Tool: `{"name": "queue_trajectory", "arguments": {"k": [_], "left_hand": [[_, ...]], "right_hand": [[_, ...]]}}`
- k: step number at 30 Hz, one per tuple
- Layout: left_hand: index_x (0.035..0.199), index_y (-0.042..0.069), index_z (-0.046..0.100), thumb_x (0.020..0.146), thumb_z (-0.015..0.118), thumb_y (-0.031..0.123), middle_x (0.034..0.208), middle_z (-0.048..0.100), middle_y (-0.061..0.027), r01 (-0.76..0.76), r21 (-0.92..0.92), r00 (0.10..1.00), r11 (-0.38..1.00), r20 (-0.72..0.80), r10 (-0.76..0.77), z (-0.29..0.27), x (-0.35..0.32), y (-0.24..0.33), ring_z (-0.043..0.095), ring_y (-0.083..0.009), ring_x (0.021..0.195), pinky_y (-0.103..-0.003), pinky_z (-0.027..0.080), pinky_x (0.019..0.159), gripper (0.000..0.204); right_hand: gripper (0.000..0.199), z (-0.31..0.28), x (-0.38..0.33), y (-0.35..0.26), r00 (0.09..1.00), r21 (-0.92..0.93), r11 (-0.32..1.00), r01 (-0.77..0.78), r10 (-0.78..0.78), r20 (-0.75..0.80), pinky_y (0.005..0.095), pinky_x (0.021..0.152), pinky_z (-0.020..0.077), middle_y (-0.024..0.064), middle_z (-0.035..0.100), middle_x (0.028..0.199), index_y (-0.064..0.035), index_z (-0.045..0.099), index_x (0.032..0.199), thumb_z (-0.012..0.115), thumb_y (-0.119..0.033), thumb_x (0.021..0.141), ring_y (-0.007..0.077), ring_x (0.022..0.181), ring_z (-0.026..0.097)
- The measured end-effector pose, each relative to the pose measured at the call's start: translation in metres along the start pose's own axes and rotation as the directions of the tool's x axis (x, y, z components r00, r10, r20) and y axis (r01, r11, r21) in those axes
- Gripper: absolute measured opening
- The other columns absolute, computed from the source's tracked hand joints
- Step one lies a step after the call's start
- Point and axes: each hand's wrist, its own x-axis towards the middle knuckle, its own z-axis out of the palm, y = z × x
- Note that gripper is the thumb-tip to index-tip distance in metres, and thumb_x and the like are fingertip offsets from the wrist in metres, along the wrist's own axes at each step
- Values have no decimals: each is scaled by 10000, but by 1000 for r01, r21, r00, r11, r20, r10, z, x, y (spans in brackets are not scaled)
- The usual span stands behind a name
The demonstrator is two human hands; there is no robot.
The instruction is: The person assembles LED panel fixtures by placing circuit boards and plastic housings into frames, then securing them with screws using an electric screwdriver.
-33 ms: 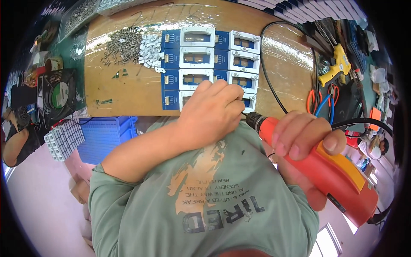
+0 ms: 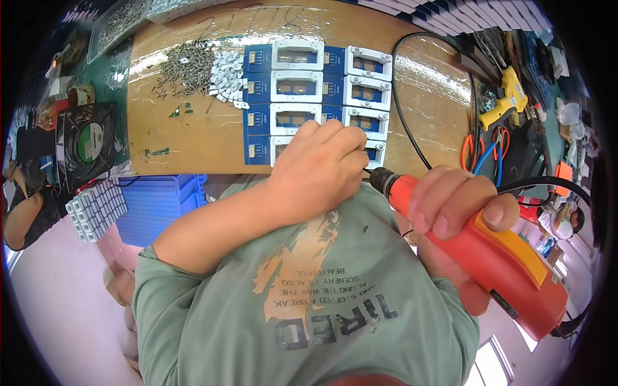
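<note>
My right hand (image 2: 454, 199) is wrapped round a red electric screwdriver (image 2: 492, 273) with an orange lever. Its black chuck (image 2: 382, 181) points left, and the bit reaches in beside the fingers of my left hand (image 2: 322, 161). Those fingers are bent and pressed together over the near end of the blue circuit boards (image 2: 257, 109); what they pinch, if anything, is hidden. White rectangular frames (image 2: 296, 85) lie in two columns on the boards. In the right column, the frames (image 2: 368, 61) show screws at their edges. My left hand covers part of the nearest frames.
Loose screws (image 2: 187, 69) and small white pieces (image 2: 226, 78) are heaped left of the boards. A black cable (image 2: 400, 106) loops at their right. Farther right are a yellow glue gun (image 2: 508, 100) and pliers (image 2: 499, 151). A fan (image 2: 84, 143) and a blue crate (image 2: 151, 209) stand left.
</note>
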Motion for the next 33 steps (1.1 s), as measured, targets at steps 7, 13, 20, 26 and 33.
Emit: {"name": "queue_trajectory", "arguments": {"k": [7,13,20,26,33], "left_hand": [[744,99,614,695,713,132,939,560,-24,-45,38,996,998,-79,48,5,-1,-2,537,-210,853,-367,389,714,116],[742,96,615,695,706,124,946,570,-29,-54,21,993,998,-100,55,6,-1,-2,543,-212,856,-364,395,719,106],[745,92,615,691,709,125,964,569,-40,-68,24,992,997,-102,71,6,-1,-3,541,-218,861,-366,396,721,113],[743,92,616,691,714,126,973,565,-41,-61,4,994,998,-89,61,3,-2,-2,542,-225,871,-371,399,733,116],[746,101,632,697,709,132,961,561,-35,-56,4,993,998,-101,56,7,-4,-2,540,-215,888,-364,395,768,96]], "right_hand": [[833,5,3,0,999,-38,999,11,-10,37,356,649,484,57,585,930,-97,463,1307,813,-610,751,213,742,600],[818,8,5,-2,1000,-28,999,-22,22,18,365,652,484,56,584,927,-99,471,1287,815,-609,748,219,751,599],[772,9,7,-5,996,-88,996,-32,39,76,366,653,490,62,597,928,-93,502,1246,825,-588,750,228,753,608],[742,15,7,-4,991,-164,986,-25,46,127,367,644,509,74,611,931,-84,509,1229,815,-577,768,239,746,628],[767,17,6,7,992,-159,987,39,-20,123,360,617,507,83,610,931,-71,502,1225,805,-603,764,240,727,627]]}}
